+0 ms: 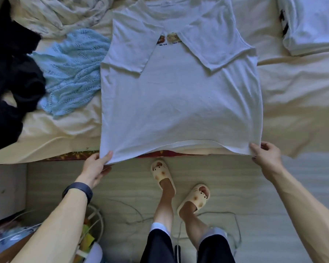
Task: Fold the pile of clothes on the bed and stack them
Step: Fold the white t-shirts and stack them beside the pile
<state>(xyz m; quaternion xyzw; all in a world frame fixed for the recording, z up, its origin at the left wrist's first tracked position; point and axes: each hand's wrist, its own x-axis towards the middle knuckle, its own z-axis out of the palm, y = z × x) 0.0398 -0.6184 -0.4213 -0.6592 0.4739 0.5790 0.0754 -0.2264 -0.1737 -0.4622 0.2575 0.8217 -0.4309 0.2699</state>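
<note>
A white T-shirt (180, 103) lies spread on the bed (292, 95), both sleeves folded in over the chest so that only a bit of its small print shows. Its hem hangs at the bed's near edge. My left hand (97, 168) pinches the hem's left corner, thumb on top. My right hand (264, 152) pinches the right corner. To the left lie a light blue knit garment (72, 73) and a heap of black clothes (11, 76). A folded white garment (311, 23) sits at the far right.
A crumpled pale sheet or garment (61, 10) is bunched at the back left. Below the bed edge are my legs in cream slippers (161, 173), cables (133, 211) on the floor, and a wire bin with clutter (91, 232) at the lower left.
</note>
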